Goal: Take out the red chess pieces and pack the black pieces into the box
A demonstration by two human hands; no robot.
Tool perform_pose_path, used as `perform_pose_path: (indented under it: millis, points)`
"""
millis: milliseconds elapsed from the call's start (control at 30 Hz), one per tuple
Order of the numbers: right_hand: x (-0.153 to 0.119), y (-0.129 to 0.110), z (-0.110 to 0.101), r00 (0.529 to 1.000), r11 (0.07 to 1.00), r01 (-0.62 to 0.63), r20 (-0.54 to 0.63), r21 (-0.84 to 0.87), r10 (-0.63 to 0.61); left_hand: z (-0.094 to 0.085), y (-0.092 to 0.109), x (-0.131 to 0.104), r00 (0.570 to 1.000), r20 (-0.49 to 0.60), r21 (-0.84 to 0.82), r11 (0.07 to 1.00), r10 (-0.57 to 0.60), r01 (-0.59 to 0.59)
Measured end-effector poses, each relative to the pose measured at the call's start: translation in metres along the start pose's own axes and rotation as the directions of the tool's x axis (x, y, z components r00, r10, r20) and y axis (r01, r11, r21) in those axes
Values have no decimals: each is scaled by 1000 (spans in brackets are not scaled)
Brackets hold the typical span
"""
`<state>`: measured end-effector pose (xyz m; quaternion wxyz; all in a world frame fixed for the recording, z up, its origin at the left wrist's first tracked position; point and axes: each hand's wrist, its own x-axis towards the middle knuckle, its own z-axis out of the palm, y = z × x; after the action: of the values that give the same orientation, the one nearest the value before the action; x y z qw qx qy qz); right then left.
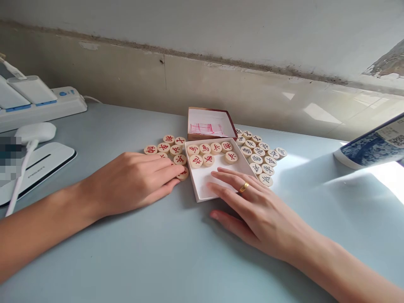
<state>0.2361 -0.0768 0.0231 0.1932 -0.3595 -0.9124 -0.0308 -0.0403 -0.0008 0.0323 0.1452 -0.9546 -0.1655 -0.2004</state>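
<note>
A white box tray (203,185) lies mid-table with several red-marked round pieces (208,160) inside, mostly along its far end. My right hand (249,202), with a gold ring, reaches over the tray's near right part, fingers apart and nothing in them. Left of the tray, my left hand (148,176) rests over a cluster of red-marked pieces (164,147); its fingertips touch a piece (183,174) beside the tray's left wall and hide part of it. Right of the tray lie several black-marked pieces (259,151).
Behind the tray stands an open box lid (211,122) with a pink-lined inside, near the wall. A blue patterned container (375,143) is at the right. At the left are a power strip (71,103), a white case (39,131) and a flat white device (50,162) with a cable.
</note>
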Motion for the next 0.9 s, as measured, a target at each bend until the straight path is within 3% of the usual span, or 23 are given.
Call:
perform_pose_path:
  millis: [267,433,667,900]
  points:
    - [3,-4,0,999,1000,29,-13,-6,-29,-7,26,5,997,-54,-143,988,58,-65]
    - [3,-6,2,996,997,64,-52,-51,-66,-2,44,3,993,117,-220,975,33,-6]
    - [8,-10,3,993,998,37,-112,-44,-42,-2,36,3,982,167,-180,977,-86,116]
    - [14,-13,8,991,997,38,-134,73,-28,-1,34,6,981,140,-115,981,-137,154]
